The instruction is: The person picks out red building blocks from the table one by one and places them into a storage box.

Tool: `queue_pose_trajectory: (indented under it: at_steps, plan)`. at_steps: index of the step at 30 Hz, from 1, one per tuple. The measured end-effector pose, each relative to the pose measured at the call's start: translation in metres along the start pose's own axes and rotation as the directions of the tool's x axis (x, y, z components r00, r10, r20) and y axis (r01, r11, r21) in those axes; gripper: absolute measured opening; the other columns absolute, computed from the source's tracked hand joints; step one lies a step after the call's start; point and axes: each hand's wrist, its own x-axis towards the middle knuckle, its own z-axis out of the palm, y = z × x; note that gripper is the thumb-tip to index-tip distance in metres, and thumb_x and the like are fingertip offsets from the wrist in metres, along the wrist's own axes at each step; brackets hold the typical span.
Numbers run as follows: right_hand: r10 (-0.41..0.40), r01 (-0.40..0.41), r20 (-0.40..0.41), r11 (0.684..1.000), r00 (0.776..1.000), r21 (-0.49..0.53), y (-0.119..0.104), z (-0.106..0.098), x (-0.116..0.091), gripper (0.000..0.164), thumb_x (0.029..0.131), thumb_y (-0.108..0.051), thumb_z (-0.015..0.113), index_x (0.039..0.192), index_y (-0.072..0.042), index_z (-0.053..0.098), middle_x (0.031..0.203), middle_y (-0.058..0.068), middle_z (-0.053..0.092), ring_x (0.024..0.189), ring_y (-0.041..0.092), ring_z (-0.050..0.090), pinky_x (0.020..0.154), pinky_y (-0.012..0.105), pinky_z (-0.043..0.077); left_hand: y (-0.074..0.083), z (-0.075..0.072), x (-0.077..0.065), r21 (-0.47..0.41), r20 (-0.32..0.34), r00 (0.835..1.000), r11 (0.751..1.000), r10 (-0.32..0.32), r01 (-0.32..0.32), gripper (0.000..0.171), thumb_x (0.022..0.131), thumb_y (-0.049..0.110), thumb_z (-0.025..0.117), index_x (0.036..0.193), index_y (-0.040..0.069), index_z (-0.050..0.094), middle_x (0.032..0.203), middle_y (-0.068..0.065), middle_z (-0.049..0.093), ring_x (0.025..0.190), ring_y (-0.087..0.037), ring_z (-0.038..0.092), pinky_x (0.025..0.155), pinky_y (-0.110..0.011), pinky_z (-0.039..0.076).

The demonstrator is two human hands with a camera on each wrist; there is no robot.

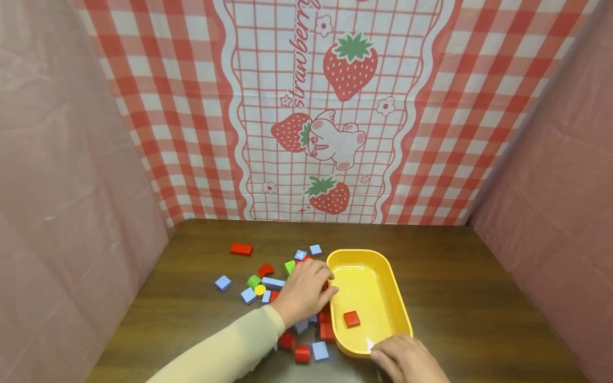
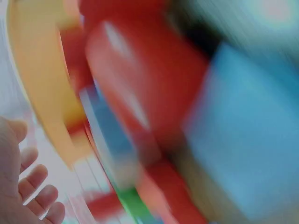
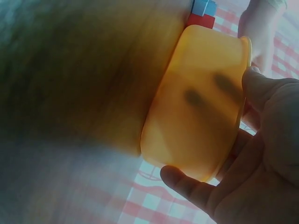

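Observation:
A yellow plastic tray (image 1: 371, 298) stands on the table with one red block (image 1: 351, 319) on its bottom. My right hand (image 1: 408, 357) grips its near right corner, with fingers over the rim. From the right wrist view, that hand (image 3: 275, 135) lies against the tray's outer wall (image 3: 196, 102). My left hand (image 1: 305, 287) is over the pile at the tray's left rim, its fingertips overlapping that rim. In the left wrist view its loosely bent fingers (image 2: 35, 182) show nothing between them. Blurred red and blue blocks fill the rest of that view.
Loose toy blocks lie left of the tray, among them a red block (image 1: 241, 249), a blue one (image 1: 223, 283), a green one (image 1: 254, 281) and a yellow round one (image 1: 260, 290). A checked cloth (image 1: 191, 106) hangs behind the brown table (image 1: 460, 298).

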Motion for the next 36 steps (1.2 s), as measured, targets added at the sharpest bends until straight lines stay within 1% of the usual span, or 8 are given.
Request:
queue_pose_trajectory:
  at_steps: [3,8,13,19,22,31,33,36]
  plan:
    - [-0.002,0.002,-0.002,1.000,1.000,0.000,-0.001,0.001,0.000,0.010,0.088,-0.030,0.074,0.087,-0.039,0.069,0.089,-0.028,0.063,0.086,0.003,0.058,0.074,0.041,0.052,-0.042,-0.009,-0.007,0.046,-0.025,0.991,0.990,-0.129,0.130,0.035,0.093,0.043,0.065,0.111,0.013,0.069,0.121,-0.005,0.060,0.113,-0.023,0.048,0.098,-0.046,0.043]
    - [-0.033,0.033,-0.030,0.999,0.999,-0.007,-0.002,0.001,0.000,0.012,0.086,-0.028,0.076,0.086,-0.038,0.069,0.089,-0.028,0.063,0.086,0.001,0.057,0.073,0.039,0.052,-0.114,-0.021,-0.022,0.039,0.002,0.935,0.934,-0.355,0.355,0.050,0.094,0.039,0.065,0.128,0.002,0.062,0.135,-0.017,0.054,0.126,-0.034,0.042,0.105,-0.054,0.036]
    - [-0.027,0.027,-0.021,1.000,0.999,-0.009,-0.002,0.000,0.001,0.009,0.087,-0.029,0.075,0.086,-0.036,0.070,0.089,-0.028,0.063,0.086,0.002,0.057,0.072,0.039,0.052,-0.155,-0.024,-0.033,0.023,0.098,0.905,0.910,-0.414,0.414,0.064,0.093,0.038,0.067,0.137,-0.006,0.052,0.142,-0.025,0.046,0.131,-0.042,0.033,0.106,-0.059,0.032]
    - [-0.021,0.021,-0.008,1.000,1.000,-0.010,-0.001,0.000,0.001,0.009,0.088,-0.030,0.075,0.087,-0.037,0.070,0.089,-0.027,0.063,0.086,0.003,0.058,0.073,0.040,0.053,-0.164,-0.014,-0.038,-0.007,0.253,0.854,0.882,-0.454,0.471,0.075,0.095,0.045,0.062,0.147,-0.004,0.040,0.150,-0.024,0.034,0.136,-0.044,0.021,0.107,-0.065,0.024]
    - [-0.022,0.022,-0.008,1.000,1.000,-0.009,0.000,0.001,0.001,0.008,0.088,-0.030,0.075,0.087,-0.036,0.070,0.089,-0.027,0.063,0.086,0.002,0.058,0.073,0.039,0.053,-0.164,-0.010,-0.040,-0.005,0.281,0.842,0.877,-0.460,0.481,0.072,0.097,0.046,0.057,0.147,-0.004,0.040,0.150,-0.024,0.033,0.136,-0.045,0.019,0.107,-0.067,0.021]
    - [-0.039,0.039,-0.020,0.999,0.999,-0.011,0.000,0.000,0.001,0.007,0.087,-0.029,0.076,0.087,-0.034,0.071,0.089,-0.027,0.064,0.086,0.003,0.058,0.072,0.039,0.053,-0.162,-0.007,-0.041,-0.004,0.276,0.840,0.873,-0.467,0.487,0.063,0.101,0.040,0.054,0.145,-0.003,0.043,0.151,-0.023,0.034,0.137,-0.043,0.018,0.108,-0.066,0.019]
    - [-0.039,0.039,-0.023,0.999,0.999,-0.012,0.001,0.000,0.001,0.007,0.087,-0.029,0.076,0.087,-0.034,0.071,0.089,-0.027,0.064,0.086,0.003,0.058,0.072,0.039,0.053,-0.163,-0.007,-0.041,0.003,0.277,0.840,0.874,-0.467,0.485,0.058,0.101,0.034,0.054,0.144,-0.003,0.044,0.150,-0.023,0.036,0.137,-0.043,0.020,0.108,-0.066,0.021]
    - [-0.037,0.037,-0.026,0.999,0.999,-0.013,0.001,0.001,0.000,0.007,0.087,-0.029,0.076,0.088,-0.035,0.071,0.090,-0.027,0.064,0.086,0.002,0.058,0.073,0.039,0.053,-0.165,-0.007,-0.040,0.025,0.255,0.853,0.885,-0.455,0.464,0.047,0.098,0.016,0.054,0.141,-0.004,0.048,0.146,-0.023,0.042,0.133,-0.043,0.029,0.107,-0.063,0.027]
